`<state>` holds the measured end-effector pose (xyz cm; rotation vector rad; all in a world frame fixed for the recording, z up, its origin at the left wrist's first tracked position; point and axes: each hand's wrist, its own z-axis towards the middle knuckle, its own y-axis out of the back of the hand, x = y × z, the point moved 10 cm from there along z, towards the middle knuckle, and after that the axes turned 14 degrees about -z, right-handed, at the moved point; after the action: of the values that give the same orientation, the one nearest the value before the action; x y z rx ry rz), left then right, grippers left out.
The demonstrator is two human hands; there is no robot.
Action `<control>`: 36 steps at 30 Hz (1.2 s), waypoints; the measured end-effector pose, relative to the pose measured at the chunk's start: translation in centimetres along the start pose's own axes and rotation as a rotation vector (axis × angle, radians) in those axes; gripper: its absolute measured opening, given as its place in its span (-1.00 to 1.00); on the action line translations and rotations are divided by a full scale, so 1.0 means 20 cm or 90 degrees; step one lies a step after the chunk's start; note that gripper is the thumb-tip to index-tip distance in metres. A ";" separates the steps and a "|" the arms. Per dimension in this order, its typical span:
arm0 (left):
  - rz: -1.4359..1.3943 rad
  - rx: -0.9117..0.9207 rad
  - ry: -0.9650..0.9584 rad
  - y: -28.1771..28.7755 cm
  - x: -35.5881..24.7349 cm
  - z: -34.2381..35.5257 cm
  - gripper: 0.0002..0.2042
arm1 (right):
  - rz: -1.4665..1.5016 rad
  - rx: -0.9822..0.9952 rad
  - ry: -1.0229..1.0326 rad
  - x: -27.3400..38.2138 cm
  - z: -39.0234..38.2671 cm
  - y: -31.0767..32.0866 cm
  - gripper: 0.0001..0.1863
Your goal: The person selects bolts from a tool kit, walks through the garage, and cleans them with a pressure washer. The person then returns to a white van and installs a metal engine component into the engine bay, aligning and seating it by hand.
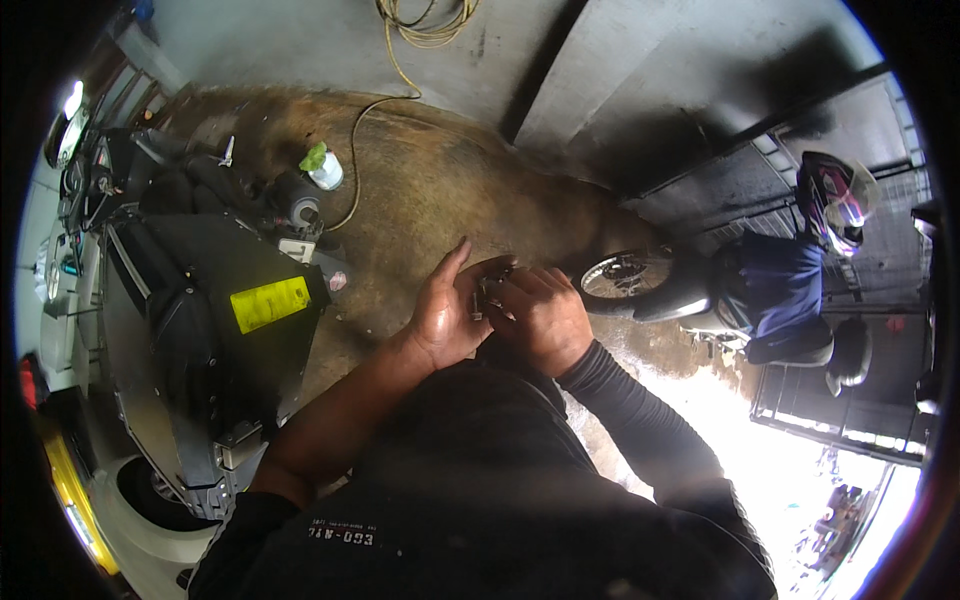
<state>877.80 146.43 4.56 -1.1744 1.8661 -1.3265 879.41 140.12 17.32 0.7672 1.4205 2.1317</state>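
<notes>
My left hand [440,315] is held palm up and cupped in front of my body, its thumb pointing away from me. Small metal pieces that look like bolts [477,304] lie on its palm near the fingers. My right hand [545,318] reaches over from the right with curled fingers, its fingertips closed at the left palm among those pieces. What the right fingertips pinch is hidden behind the knuckles. A dark sleeve covers the right forearm, while the left forearm is bare.
At left stands a large black panelled machine [200,330] with a yellow label. A white container [326,173] with something green on top sits on the stained floor beyond it. A hose [362,130] trails from the wall. A motorcycle wheel [628,274] and helmet [835,205] are at right.
</notes>
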 end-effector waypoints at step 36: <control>-0.187 -0.016 -0.217 -0.26 -0.98 1.30 -0.35 | 0.141 0.229 -0.145 -1.27 1.20 -0.67 -0.74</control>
<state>910.01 151.63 -0.62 -1.6222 1.5119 -1.1611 915.19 144.63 7.48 1.3123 1.6765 1.8842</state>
